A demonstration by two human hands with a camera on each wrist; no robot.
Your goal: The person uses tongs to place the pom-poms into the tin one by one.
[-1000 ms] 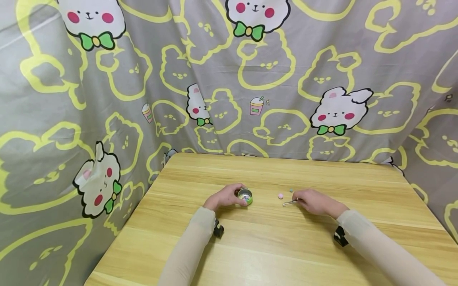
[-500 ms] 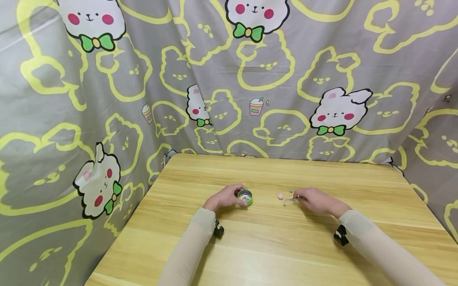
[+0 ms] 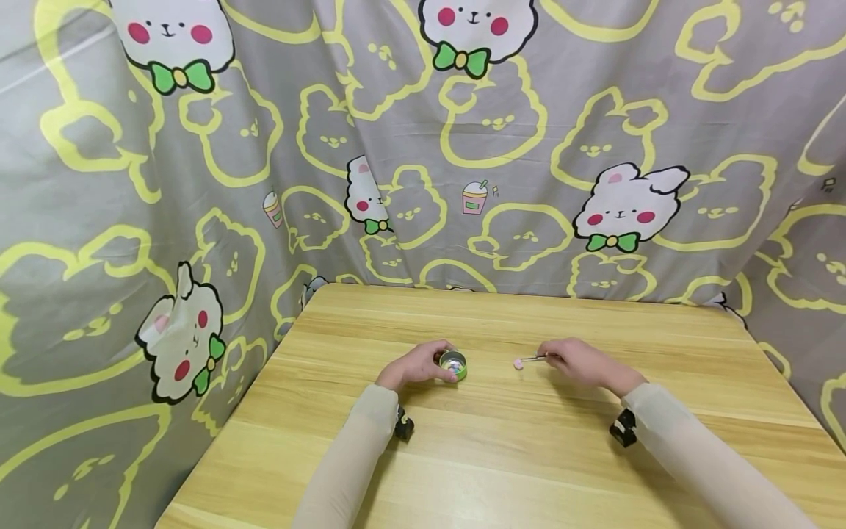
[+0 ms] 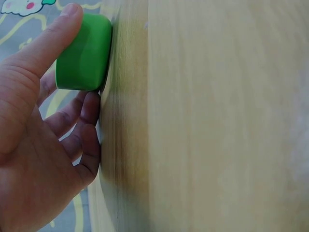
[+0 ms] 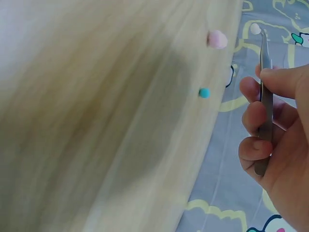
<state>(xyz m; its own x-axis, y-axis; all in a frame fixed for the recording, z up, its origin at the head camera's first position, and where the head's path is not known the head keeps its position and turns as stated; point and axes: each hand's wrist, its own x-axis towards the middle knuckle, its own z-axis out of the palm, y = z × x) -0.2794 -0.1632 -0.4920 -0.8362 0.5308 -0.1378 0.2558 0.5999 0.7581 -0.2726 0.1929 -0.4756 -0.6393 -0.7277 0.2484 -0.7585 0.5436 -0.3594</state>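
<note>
My left hand [image 3: 418, 363] holds a small round green tin [image 3: 453, 365], thumb on the near side and fingers behind. Small coloured bits lie inside it. In the left wrist view the green tin [image 4: 86, 55] stands on the table. My right hand [image 5: 285, 121] grips metal tweezers [image 5: 265, 104], whose tips pinch a small white ball [image 5: 255, 29] above the table. A fuzzy pink pom-pom [image 5: 217, 39] and a smaller teal ball [image 5: 204, 93] rest on the table below. From the head view, the tweezers overlap the pink pom-pom [image 3: 518, 364] and the teal ball is hidden.
The wooden table [image 3: 476, 455] spreads out under both hands. A grey curtain [image 3: 423, 250] with yellow outlines and white cartoon animals hangs behind and along the sides. A black wrist camera [image 3: 623, 427] sits beneath the right sleeve.
My right hand has raised the tweezers, with the white ball in their tips, off the table and away from me. The left hand and tin stay put.
</note>
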